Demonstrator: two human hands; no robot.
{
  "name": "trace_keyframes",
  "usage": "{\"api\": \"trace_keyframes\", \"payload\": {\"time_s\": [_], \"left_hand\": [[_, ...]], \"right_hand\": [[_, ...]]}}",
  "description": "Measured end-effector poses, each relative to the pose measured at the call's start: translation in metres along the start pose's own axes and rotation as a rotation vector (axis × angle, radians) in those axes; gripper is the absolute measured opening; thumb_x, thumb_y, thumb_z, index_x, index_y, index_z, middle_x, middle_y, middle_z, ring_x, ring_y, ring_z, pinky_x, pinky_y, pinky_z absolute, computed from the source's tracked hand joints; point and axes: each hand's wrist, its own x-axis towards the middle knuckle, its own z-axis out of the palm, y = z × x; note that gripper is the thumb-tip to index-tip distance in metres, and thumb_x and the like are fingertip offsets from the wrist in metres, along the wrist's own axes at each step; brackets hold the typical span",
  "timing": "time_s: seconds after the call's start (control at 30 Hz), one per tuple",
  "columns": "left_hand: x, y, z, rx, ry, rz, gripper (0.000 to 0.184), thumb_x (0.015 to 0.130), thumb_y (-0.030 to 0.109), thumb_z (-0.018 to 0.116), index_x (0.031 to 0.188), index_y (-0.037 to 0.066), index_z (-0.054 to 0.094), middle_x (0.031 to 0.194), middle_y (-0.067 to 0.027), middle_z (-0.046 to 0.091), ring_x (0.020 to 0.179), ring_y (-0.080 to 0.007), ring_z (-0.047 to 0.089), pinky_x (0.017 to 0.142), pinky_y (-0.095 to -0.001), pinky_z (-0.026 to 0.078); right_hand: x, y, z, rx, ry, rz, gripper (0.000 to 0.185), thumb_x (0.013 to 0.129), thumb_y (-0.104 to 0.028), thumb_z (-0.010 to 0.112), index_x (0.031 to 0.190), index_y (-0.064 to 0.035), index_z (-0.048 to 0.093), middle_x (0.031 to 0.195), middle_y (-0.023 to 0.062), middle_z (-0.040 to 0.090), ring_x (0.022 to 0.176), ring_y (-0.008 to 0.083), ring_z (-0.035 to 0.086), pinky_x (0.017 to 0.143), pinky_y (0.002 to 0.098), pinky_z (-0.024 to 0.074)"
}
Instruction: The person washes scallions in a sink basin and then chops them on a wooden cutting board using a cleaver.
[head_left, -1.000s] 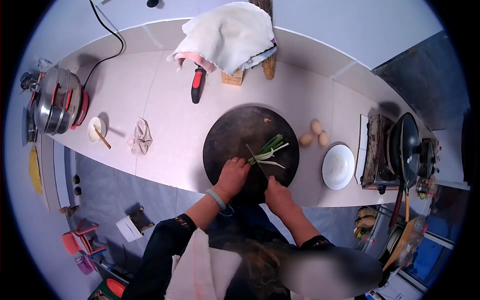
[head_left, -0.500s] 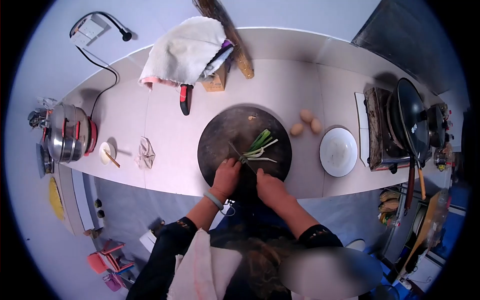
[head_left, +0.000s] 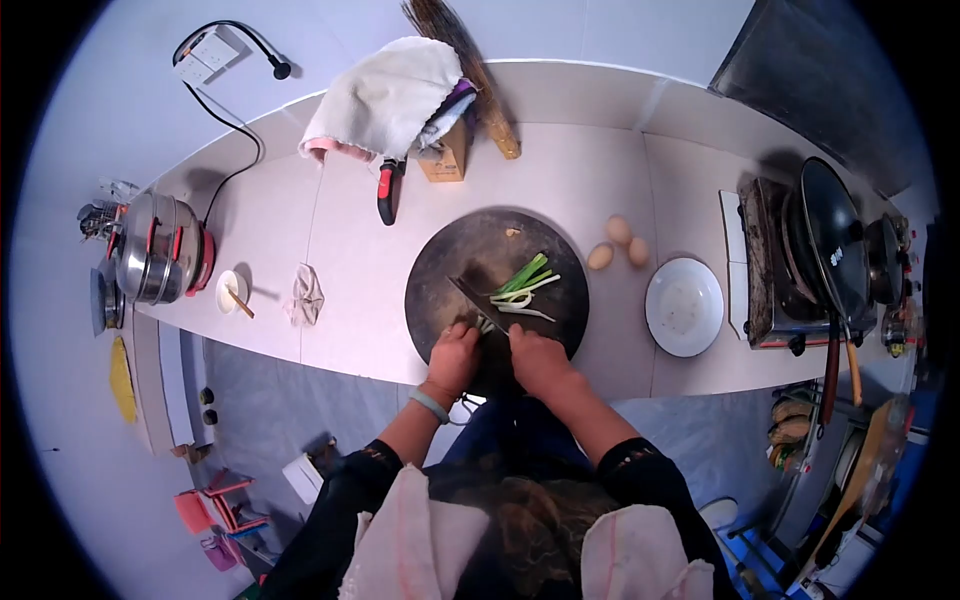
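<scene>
A round dark chopping board [head_left: 430,290] lies in front of me with scallions [head_left: 528,284] on it, green parts and white stalks in a loose bunch. My right hand [head_left: 538,362] is closed around the handle of a knife [head_left: 476,302], whose blade slants up to the left across the board. Left of the blade, my left hand [head_left: 456,356] presses its curled fingers on pale scallion ends [head_left: 485,325] close to the edge. The fingers partly hide those ends. A small tan piece [head_left: 513,232] sits near the board's far rim.
Right of the board are several eggs [head_left: 619,230], a white plate [head_left: 684,270] and a gas stove [head_left: 772,300] with a black wok [head_left: 832,230]. To the left stand a small cup [head_left: 230,292], a crumpled cloth [head_left: 305,296] and a steel steamer pot [head_left: 160,250]. A cloth-covered pile [head_left: 385,95] stands behind.
The whole view has shifted a little. Against the board, the knife tip has swung slightly left, and my left hand has moved slightly left, still on the scallion ends.
</scene>
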Motion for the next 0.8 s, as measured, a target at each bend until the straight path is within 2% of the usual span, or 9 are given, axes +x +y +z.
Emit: {"api": "trace_keyframes", "payload": {"time_s": [0.07,0.27,0.37,0.47,0.57,0.67,0.8], "left_hand": [[-0.003,-0.010,-0.002,0.001,0.052,0.042,0.011,0.073,0.005,0.059,0.084,0.005,0.055,0.087,-0.0148,0.055,0.079,-0.0361,0.054,0.067,-0.0427,0.047],[0.005,-0.028,-0.010,-0.033,0.096,-0.008,0.013,0.075,0.001,0.056,0.088,0.002,0.055,0.092,-0.0164,0.055,0.082,-0.0368,0.054,0.073,-0.0434,0.046],[0.005,-0.028,-0.012,-0.047,0.106,0.002,0.016,0.075,0.000,0.056,0.091,0.002,0.055,0.093,-0.0170,0.055,0.083,-0.0368,0.054,0.074,-0.0432,0.046],[0.003,-0.030,-0.012,-0.079,0.104,0.004,0.019,0.074,-0.001,0.056,0.092,0.002,0.055,0.094,-0.0174,0.055,0.084,-0.0369,0.054,0.074,-0.0428,0.046],[0.002,-0.035,-0.010,-0.084,0.120,-0.015,0.019,0.074,0.000,0.058,0.093,0.002,0.055,0.093,-0.0175,0.056,0.084,-0.0372,0.055,0.074,-0.0428,0.046],[0.014,-0.035,-0.006,-0.095,0.149,-0.039,0.019,0.075,0.001,0.059,0.093,0.002,0.055,0.090,-0.0171,0.058,0.083,-0.0375,0.055,0.073,-0.0431,0.046],[0.036,-0.019,-0.016,-0.123,0.158,-0.076,0.015,0.077,0.002,0.061,0.092,0.003,0.057,0.091,-0.0174,0.060,0.085,-0.0382,0.057,0.075,-0.0423,0.047]], "right_hand": [[-0.009,0.000,-0.001,0.034,0.005,-0.022,0.018,0.084,-0.008,0.048,0.101,-0.0022,0.048,0.084,0.0191,0.062,0.074,0.0361,0.065,0.063,0.0454,0.0529],[-0.060,0.008,0.015,0.167,0.123,-0.006,0.023,0.083,-0.008,0.048,0.105,-0.0022,0.048,0.086,0.0203,0.062,0.075,0.0386,0.063,0.067,0.0489,0.0501],[-0.083,0.014,0.024,0.225,0.104,0.148,0.024,0.084,-0.009,0.049,0.106,-0.0022,0.051,0.087,0.0217,0.062,0.076,0.0387,0.062,0.069,0.0490,0.0492],[-0.096,0.013,0.026,0.321,0.253,0.149,0.025,0.085,-0.010,0.049,0.109,-0.0014,0.053,0.090,0.0227,0.063,0.078,0.0383,0.062,0.070,0.0479,0.0495],[-0.101,0.013,0.024,0.330,0.222,0.179,0.028,0.084,-0.009,0.053,0.111,-0.0008,0.054,0.093,0.0215,0.063,0.081,0.0365,0.063,0.071,0.0445,0.0507],[-0.102,0.013,0.021,0.306,0.384,0.055,0.028,0.082,-0.007,0.056,0.109,-0.0011,0.057,0.093,0.0200,0.064,0.080,0.0355,0.063,0.069,0.0416,0.0515],[-0.101,0.021,0.002,0.304,0.360,-0.072,0.027,0.080,-0.005,0.057,0.106,-0.0014,0.058,0.092,0.0192,0.064,0.079,0.0352,0.063,0.067,0.0402,0.0514]]}}
